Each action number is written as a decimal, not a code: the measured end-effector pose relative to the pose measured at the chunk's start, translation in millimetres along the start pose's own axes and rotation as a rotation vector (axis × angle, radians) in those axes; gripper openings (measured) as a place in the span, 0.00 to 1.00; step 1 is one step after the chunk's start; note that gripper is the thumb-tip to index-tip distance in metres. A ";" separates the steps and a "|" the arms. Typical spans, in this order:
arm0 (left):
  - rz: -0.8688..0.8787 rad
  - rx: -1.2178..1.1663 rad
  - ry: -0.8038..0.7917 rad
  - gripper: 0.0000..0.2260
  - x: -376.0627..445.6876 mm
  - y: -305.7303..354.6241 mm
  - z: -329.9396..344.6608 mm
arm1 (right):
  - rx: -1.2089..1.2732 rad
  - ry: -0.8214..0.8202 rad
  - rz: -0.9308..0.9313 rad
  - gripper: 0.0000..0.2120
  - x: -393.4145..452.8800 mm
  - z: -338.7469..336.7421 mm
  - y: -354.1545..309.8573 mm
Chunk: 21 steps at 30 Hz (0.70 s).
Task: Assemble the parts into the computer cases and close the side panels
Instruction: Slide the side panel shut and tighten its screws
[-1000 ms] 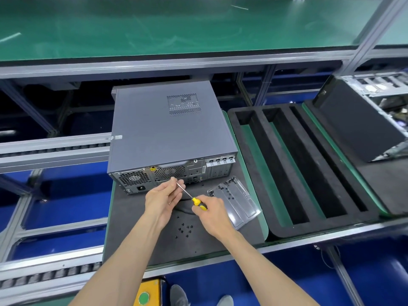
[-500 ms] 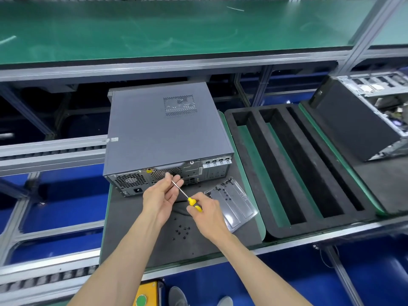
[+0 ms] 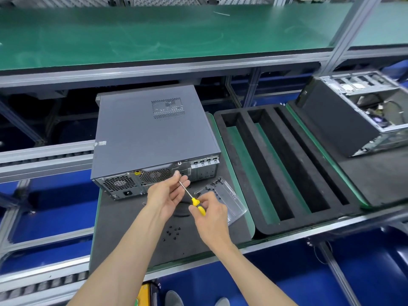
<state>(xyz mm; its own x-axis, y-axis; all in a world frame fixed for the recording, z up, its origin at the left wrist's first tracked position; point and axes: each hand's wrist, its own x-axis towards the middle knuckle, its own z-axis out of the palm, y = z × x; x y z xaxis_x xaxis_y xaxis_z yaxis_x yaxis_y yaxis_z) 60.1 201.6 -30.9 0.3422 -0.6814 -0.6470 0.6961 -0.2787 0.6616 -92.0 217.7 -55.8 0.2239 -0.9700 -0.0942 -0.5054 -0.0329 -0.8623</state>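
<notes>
- The right hand grips the yellow-handled screwdriver.
- The left hand pinches the shaft's tip, fingers curled.
- The closed grey computer case lies on the dark foam mat, just behind both hands.
- Loose black screws lie on the mat near the wrists.

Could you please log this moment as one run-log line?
right hand: grips screwdriver | left hand: fingers at its tip | closed case: on mat | loose screws: on mat
</notes>
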 end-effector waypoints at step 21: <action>-0.196 -0.121 -0.122 0.10 2.6 -5.2 104.2 | -0.056 0.210 0.073 0.16 25.5 -36.5 -15.6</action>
<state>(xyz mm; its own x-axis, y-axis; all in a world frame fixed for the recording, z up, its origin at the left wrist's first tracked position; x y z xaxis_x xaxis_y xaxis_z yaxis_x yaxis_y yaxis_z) -8.4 130.8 3.5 0.1195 -0.7010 -0.7031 0.8147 -0.3356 0.4730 -108.9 184.7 -26.6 0.0092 -0.9990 -0.0448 -0.5606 0.0319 -0.8275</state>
